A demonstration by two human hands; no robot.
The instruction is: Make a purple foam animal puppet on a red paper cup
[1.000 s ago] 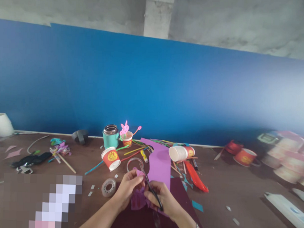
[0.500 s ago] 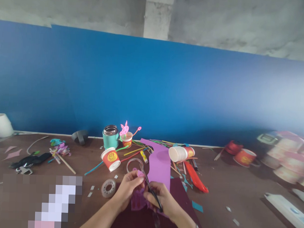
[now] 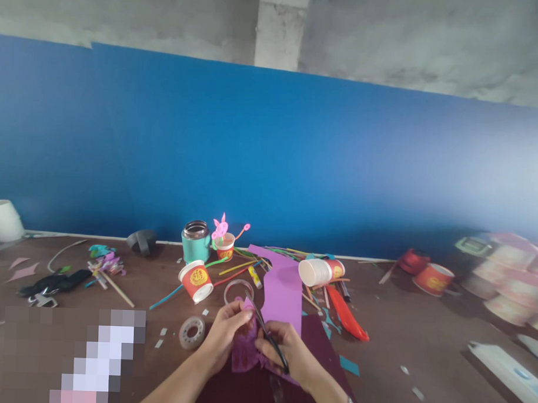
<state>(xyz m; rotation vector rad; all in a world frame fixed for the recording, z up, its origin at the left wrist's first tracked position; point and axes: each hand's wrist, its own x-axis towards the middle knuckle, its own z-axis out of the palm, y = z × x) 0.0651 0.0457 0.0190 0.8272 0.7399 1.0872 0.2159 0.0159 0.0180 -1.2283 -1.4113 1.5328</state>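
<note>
My left hand (image 3: 225, 332) pinches a small piece of purple paper (image 3: 248, 305) between thumb and fingers. Black-handled scissors (image 3: 273, 343) are in my right hand (image 3: 287, 350), with the fingers closed around the handles and the blades pointing up and away beside the purple piece. Under both hands lies crumpled purple material (image 3: 245, 354), on top of a dark maroon sheet (image 3: 227, 391). Just beyond the hands is a large cut purple sheet (image 3: 283, 293). A round ring of tape (image 3: 231, 289) shows behind the scissor tips.
To the left are a tape roll (image 3: 192, 333), a tilted red paper cup (image 3: 198, 282) and a teal jar (image 3: 196, 243). Stacked paper cups (image 3: 315, 272) and a red feather-shaped piece (image 3: 347, 316) lie to the right. A white power strip (image 3: 507, 377) sits far right.
The small purple piece in my left hand is turned slightly, now with a more pointed tip. Both hands stay in nearly the same place.
</note>
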